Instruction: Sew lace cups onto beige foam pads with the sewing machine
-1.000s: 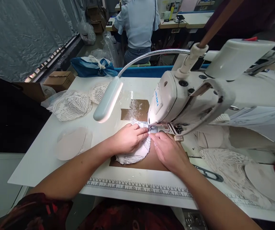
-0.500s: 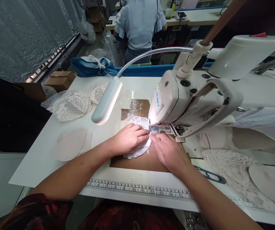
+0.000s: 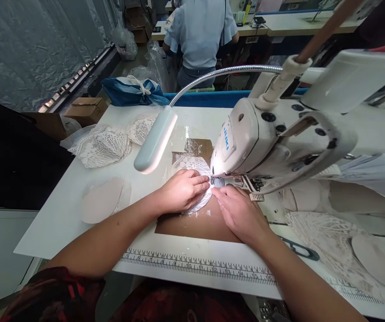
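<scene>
A rounded white lace piece (image 3: 192, 164) lies under the needle area of the white sewing machine (image 3: 239, 138). My left hand (image 3: 184, 190) rests flat on top of the lace, fingers stretched toward the needle and close together. At the lace's right edge, just in front of the presser foot, my right hand (image 3: 237, 208) pinches the rim between thumb and forefinger. My left palm covers part of the lace. Beneath both hands is a brown sheet (image 3: 195, 228) on the white table (image 3: 145, 179).
A lit lamp (image 3: 155, 141) hangs over the table. Lace cups (image 3: 101, 145) and smooth beige pads (image 3: 101, 201) lie left. More lace (image 3: 326, 237) and dark thread snips (image 3: 299, 248) lie right. A printed ruler (image 3: 195, 267) runs along the front edge. A person (image 3: 200, 36) sits beyond.
The lace has turned and shifted away from me under the needle, so its near edge sits farther back. Both hands keep nearly the same places. The view has shifted slightly.
</scene>
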Available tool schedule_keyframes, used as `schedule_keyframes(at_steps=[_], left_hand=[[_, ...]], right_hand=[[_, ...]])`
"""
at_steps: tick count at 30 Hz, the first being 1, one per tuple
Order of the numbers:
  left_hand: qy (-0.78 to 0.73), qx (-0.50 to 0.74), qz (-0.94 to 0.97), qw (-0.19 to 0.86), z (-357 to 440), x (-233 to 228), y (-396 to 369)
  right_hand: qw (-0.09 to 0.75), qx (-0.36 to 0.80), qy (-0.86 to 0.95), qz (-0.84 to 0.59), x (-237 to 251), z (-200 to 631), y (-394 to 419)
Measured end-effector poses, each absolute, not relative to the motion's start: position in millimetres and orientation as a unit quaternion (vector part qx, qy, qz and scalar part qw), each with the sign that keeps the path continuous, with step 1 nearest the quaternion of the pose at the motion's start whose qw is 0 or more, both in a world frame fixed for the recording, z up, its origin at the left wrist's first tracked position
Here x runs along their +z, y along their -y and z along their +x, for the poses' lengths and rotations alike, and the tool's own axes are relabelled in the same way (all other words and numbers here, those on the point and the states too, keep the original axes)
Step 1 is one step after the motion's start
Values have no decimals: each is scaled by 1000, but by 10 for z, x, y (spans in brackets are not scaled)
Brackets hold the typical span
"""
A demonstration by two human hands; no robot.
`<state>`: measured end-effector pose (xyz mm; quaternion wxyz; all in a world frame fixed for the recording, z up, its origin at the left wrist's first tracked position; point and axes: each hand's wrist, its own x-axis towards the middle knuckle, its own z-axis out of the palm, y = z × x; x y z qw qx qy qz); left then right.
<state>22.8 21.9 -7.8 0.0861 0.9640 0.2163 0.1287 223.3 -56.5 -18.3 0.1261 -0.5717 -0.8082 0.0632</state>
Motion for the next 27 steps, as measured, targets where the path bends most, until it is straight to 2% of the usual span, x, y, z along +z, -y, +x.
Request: schedule_keyframes(at_steps=[4, 9, 17, 27], left_hand=[[-245, 127, 959, 67, 236, -64, -213], [-247, 118, 961, 42, 206, -52, -180], [-209, 128, 965, 95, 109, -21, -166], [-261, 125, 950, 115, 204, -45, -134]], right_hand=[[118, 53, 803, -582, -186, 2229, 555], [158, 71, 798, -577, -206, 2279, 555], [176, 65, 793, -579, -178, 2274, 582], [199, 88, 790, -574, -177, 2268, 596]])
